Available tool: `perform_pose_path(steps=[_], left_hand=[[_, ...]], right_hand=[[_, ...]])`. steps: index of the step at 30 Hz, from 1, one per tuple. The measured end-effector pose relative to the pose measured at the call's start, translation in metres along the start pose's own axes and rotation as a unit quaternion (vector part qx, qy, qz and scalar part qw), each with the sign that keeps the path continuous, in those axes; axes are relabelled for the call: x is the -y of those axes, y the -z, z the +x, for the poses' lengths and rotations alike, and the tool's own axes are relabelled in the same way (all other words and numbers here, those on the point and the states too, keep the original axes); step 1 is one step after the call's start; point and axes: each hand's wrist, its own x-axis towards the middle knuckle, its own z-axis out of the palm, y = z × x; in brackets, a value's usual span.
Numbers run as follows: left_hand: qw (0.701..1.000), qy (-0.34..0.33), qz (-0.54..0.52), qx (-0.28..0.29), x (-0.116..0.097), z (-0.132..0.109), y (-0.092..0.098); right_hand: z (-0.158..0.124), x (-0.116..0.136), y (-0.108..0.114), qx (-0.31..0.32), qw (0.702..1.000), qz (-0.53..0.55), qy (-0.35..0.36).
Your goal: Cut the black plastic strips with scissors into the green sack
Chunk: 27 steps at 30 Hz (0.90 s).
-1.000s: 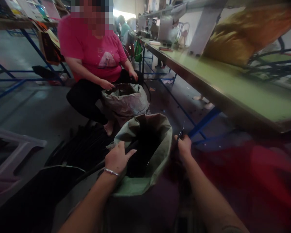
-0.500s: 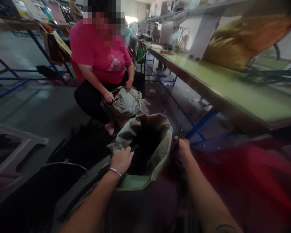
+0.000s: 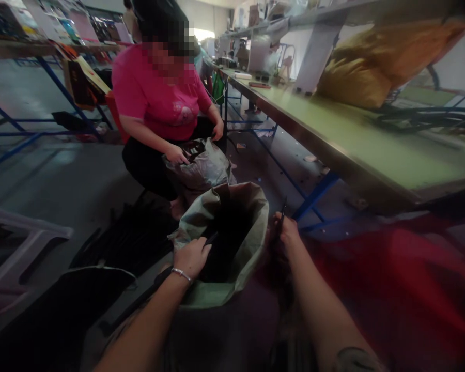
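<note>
An open green woven sack (image 3: pixel 251 248) stands on the floor in front of me, its inside dark. My left hand (image 3: pixel 191 257), with a silver bracelet at the wrist, is closed on a long black strip at the sack's left rim. My right hand (image 3: pixel 283 233) is closed beside the sack's right rim around a thin dark tool that sticks up from the fist. Across from me a person in a pink shirt (image 3: pixel 158 98) crouches with both hands on a second grey sack (image 3: pixel 201 168).
A long green-topped workbench (image 3: pixel 333 129) on blue legs runs along the right, with a yellow-orange bag (image 3: pixel 372 62) on it. Black strips (image 3: pixel 132 232) lie piled on the floor at left. A pale plastic stool (image 3: pixel 15 248) sits far left. Red cloth (image 3: pixel 391 279) covers the lower right.
My left hand's fingers have curled and closed on the black strip at the sack's rim. The person opposite has shifted and reopened the grey sack. My right hand has barely moved.
</note>
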Motion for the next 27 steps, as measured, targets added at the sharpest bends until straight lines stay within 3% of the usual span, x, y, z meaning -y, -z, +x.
perform_pose_path(steps=[7, 14, 22, 27], left_hand=[[1.0, 0.005, -0.006, 0.004, -0.003, 0.006, 0.004], [1.0, 0.011, -0.017, 0.007, -0.002, 0.006, -0.002], [0.999, -0.017, -0.048, 0.004, -0.015, 0.01, 0.007], [0.998, -0.023, -0.052, 0.006, -0.019, 0.013, 0.009]], right_hand=[[0.011, 0.001, 0.001, 0.02, 0.999, 0.028, -0.016], [0.012, 0.009, -0.001, 0.014, 0.997, 0.07, 0.022], [-0.003, -0.001, -0.004, 0.071, 0.997, -0.007, 0.04], [-0.023, 0.006, -0.002, 0.058, 0.987, -0.06, 0.135]])
